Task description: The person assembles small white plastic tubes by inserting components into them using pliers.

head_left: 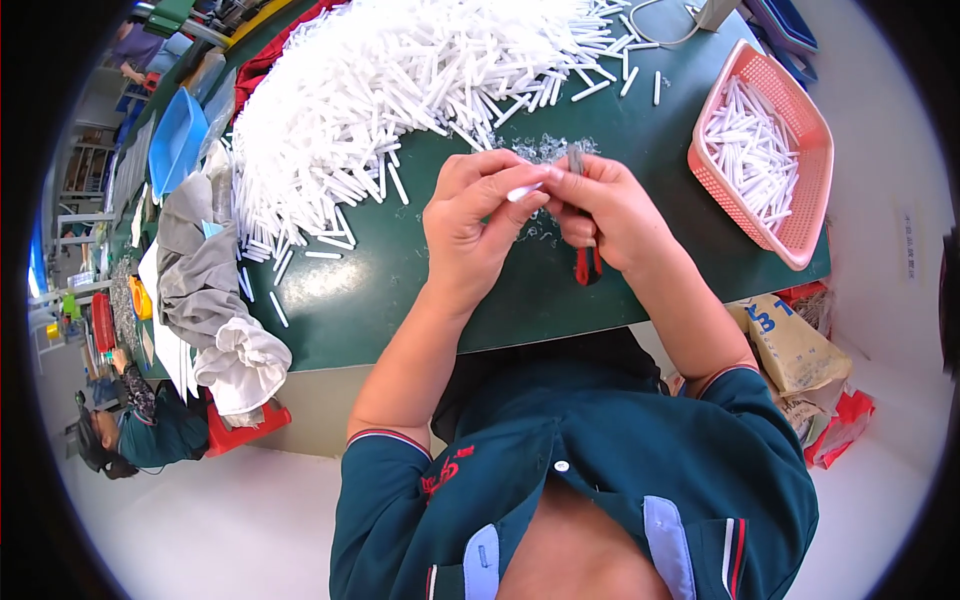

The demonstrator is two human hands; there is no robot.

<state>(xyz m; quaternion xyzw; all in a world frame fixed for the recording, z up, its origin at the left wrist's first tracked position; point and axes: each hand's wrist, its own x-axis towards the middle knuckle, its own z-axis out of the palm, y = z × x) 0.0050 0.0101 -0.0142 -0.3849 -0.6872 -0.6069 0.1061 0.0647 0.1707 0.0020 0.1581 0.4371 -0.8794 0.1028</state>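
My left hand (462,225) pinches a small white plastic stick (523,191) between thumb and fingers. Close against it, my right hand (618,210) is closed round a pair of cutting pliers (588,266), its red handle below the palm and its grey metal head above the fingers. The right thumb and fingertip meet at the stick's end; fingers partly hide both stick and tool. Beyond my hands lie small clear plastic scraps (545,150) on the dark green table (370,310). A big heap of white sticks (400,75) spreads over the table's far left and middle.
A pink plastic basket (708,175) partly filled with white sticks stands at the right. Grey cloth (190,250) and a blue tray (178,145) lie at the left. A paper sack (800,350) stands below the right edge. Another person (165,430) sits at the far left.
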